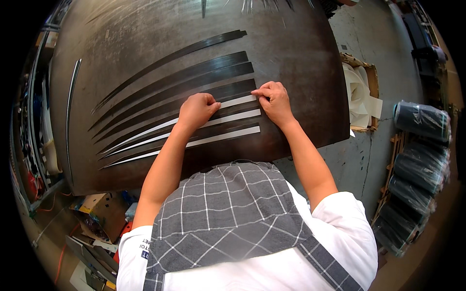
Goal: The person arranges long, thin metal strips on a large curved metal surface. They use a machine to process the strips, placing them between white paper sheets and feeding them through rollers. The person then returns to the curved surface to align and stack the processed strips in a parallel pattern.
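Several long, thin strips lie fanned out on a dark table (310, 116). Some are black, like the black strip (233, 58) farther off; others have white faces. My right hand (274, 103) is closed in a pinch at the right end of a white-faced strip (238, 101). Along that same strip, farther left, my left hand (196, 111) is closed, its thumb and fingers pressed together on it. Its grip partly covers the strip. Nearer to me lie a second white-faced strip (247, 115) and a third white-faced strip (242, 133), both untouched.
A narrow strip (72, 111) lies by the table's left edge. Thin slivers (248, 6) gather at the far edge. An open carton (373, 97) of white sheet scraps stands right of the table, with plastic-wrapped dark rolls (421, 121) beyond. A cardboard box (104, 213) sits below left.
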Demonstrator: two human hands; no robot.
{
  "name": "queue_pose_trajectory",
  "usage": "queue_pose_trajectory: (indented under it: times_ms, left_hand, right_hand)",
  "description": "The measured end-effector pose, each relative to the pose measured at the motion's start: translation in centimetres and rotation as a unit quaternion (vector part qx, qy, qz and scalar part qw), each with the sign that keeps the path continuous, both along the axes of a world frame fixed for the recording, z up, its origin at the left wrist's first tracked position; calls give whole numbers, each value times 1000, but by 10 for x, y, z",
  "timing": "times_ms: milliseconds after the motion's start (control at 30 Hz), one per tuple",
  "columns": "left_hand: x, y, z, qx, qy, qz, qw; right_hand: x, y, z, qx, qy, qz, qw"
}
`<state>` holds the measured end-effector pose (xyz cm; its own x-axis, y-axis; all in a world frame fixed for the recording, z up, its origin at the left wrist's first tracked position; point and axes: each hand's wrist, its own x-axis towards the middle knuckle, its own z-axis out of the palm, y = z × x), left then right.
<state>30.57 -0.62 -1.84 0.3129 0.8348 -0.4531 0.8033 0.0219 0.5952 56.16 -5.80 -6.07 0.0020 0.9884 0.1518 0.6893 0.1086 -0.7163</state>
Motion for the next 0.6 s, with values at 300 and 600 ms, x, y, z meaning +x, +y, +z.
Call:
queue_pose_trajectory:
  times_ms: [300,600]
  left_hand:
    - [-1,-1,0,9,13,-1,1000]
    - [-80,-11,23,-31,95,58,993]
  right_hand:
    - [-8,0,6,7,-29,-18,999]
    - [-7,-1,3,12,-26,-24,999]
